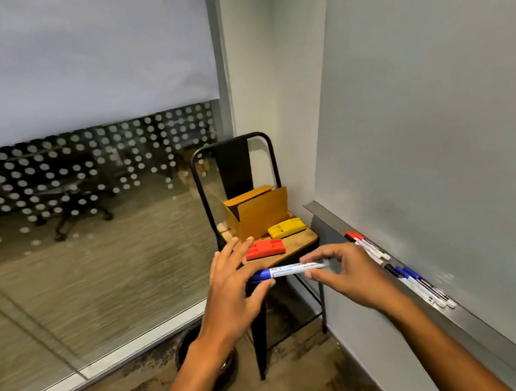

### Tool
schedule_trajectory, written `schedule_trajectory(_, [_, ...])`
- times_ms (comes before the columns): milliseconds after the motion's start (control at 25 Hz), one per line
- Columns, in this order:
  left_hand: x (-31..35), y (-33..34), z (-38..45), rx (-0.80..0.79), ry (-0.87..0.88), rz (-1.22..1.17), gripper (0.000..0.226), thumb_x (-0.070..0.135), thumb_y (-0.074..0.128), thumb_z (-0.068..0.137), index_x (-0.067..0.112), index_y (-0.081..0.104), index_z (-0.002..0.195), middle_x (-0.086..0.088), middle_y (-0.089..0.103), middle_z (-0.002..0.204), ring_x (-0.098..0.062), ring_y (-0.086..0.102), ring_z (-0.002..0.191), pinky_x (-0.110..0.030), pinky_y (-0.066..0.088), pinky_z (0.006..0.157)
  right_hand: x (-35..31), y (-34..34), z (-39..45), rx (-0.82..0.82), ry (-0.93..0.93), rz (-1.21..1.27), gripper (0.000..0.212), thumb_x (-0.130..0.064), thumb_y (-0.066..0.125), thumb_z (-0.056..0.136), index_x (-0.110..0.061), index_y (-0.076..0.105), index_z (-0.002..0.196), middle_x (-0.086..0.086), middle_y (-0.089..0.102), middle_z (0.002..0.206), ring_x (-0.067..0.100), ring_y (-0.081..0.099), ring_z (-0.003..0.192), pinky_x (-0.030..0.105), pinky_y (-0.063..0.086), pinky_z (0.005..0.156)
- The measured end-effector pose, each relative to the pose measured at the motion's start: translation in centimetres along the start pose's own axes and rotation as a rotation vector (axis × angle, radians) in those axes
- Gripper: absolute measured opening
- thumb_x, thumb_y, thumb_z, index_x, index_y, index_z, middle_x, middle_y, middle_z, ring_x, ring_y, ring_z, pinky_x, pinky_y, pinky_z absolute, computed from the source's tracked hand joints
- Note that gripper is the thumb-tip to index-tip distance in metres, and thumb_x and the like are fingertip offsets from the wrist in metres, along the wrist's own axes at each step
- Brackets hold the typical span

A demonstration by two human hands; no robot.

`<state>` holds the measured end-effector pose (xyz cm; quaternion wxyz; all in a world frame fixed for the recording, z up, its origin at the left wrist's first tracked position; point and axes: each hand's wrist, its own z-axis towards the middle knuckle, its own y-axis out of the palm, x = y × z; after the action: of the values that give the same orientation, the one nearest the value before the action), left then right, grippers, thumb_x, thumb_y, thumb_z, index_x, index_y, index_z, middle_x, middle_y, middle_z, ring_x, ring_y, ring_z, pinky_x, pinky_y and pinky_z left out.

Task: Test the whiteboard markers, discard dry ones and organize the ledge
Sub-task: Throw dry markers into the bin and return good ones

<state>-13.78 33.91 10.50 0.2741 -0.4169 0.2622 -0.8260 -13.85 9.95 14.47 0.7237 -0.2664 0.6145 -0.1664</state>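
Note:
A white marker with a blue cap lies level between my hands, in front of the chair. My right hand pinches its white barrel between thumb and fingers. My left hand has its thumb and index finger closed on the blue cap end, the other fingers spread. The whiteboard fills the right side. On its metal ledge lie red-capped markers and, nearer to me, blue-capped markers.
A black metal chair with a wooden seat stands in the corner, carrying an open cardboard box, a yellow eraser and a red eraser. A dark round bin sits on the floor. A glass wall is at left.

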Motion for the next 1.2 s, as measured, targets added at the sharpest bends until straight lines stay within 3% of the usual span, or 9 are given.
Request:
schedule_trajectory(160, [-4.1,-0.8,1.0,0.014,-0.082,0.066,0.019,0.029,0.078,0.082,0.023,0.072,0.099,0.003,0.046,0.149,-0.019,0.027,0.146,-0.057,0.020,0.118,-0.2,2.7,5.2,-0.083,-0.032,0.018,0.026,-0.019,0.077,0.083,-0.029,0.074,0.106,-0.024,0.064,0.099,0.002,0.059,0.099,0.011,0.049,0.075])
schedule_trajectory(280, [-6.7,-1.0,2.6,0.000,-0.151,0.111,0.018,0.030,0.077,0.083,0.025,0.072,0.099,0.004,0.045,0.150,-0.017,0.024,0.147,-0.055,0.017,0.120,0.0,4.3,9.1,-0.133,-0.043,0.033,0.026,-0.019,0.077,0.083,-0.027,0.074,0.108,-0.016,0.068,0.104,0.004,0.060,0.102,0.019,0.052,0.082])
schedule_trajectory(520, [-11.0,-0.5,5.4,-0.039,-0.229,0.213,0.018,0.035,0.074,0.086,0.027,0.070,0.101,0.004,0.041,0.153,-0.018,0.020,0.149,-0.051,0.013,0.121,0.7,6.7,15.1,-0.185,-0.027,0.041,0.024,-0.017,0.076,0.084,-0.025,0.075,0.107,-0.013,0.068,0.098,0.002,0.061,0.087,0.011,0.049,0.067])
schedule_trajectory(680, [-14.5,0.3,5.8,-0.186,-0.304,0.247,0.039,0.045,0.070,0.087,0.028,0.064,0.121,0.003,0.037,0.156,-0.016,0.018,0.149,-0.052,0.016,0.121,2.3,9.4,17.2,-0.228,-0.018,-0.020,0.022,-0.021,0.077,0.083,-0.026,0.075,0.104,-0.014,0.070,0.096,0.001,0.061,0.087,0.021,0.051,0.077])
schedule_trajectory(840, [-18.0,0.3,5.6,-0.241,-0.367,0.212,0.077,0.075,0.042,0.084,0.029,0.042,0.146,0.006,0.031,0.158,-0.013,0.014,0.150,-0.047,0.015,0.122,5.1,14.4,18.6,-0.296,0.046,-0.331,0.020,-0.032,0.070,0.087,-0.032,0.072,0.107,-0.013,0.071,0.107,0.010,0.061,0.106,0.033,0.045,0.092])
schedule_trajectory(1040, [-22.4,-1.0,5.9,-0.228,-0.430,0.160,0.077,0.073,0.034,0.088,0.030,0.029,0.152,0.006,0.026,0.160,-0.009,0.008,0.150,-0.049,0.013,0.122,7.9,21.9,20.0,-0.483,0.089,-0.725,0.021,-0.031,0.058,0.089,-0.029,0.069,0.107,-0.005,0.071,0.107,0.023,0.058,0.113,0.041,0.040,0.091])
schedule_trajectory(1200, [-26.5,-2.9,6.5,-0.229,-0.480,0.174,0.076,0.072,0.028,0.091,0.031,0.021,0.155,0.006,0.016,0.163,-0.009,-0.001,0.151,-0.049,0.008,0.123,7.8,27.7,22.6,-0.549,0.089,-0.828,0.018,-0.027,0.056,0.092,-0.024,0.069,0.105,0.001,0.071,0.105,0.027,0.056,0.114,0.042,0.038,0.090])
